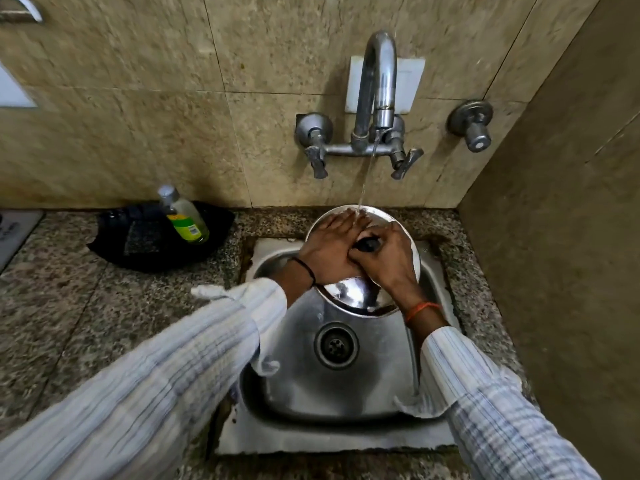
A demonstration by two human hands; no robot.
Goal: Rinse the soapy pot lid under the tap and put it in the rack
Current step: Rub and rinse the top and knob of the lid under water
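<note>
A round steel pot lid [353, 295] with a black knob [367, 244] is held over the back of the sink, tilted towards me. My right hand [388, 261] is closed around the knob. My left hand [332, 247] lies flat on the lid's surface with its fingers spread, right under the thin stream of water falling from the tap [379, 84]. The hands hide most of the lid's middle. No rack is in view.
The small steel sink [311, 386] with its drain [336, 345] sits in a speckled granite counter [86, 306]. A black dish [159, 237] holding a soap bottle [185, 216] stands at the left. A tiled wall closes in on the right.
</note>
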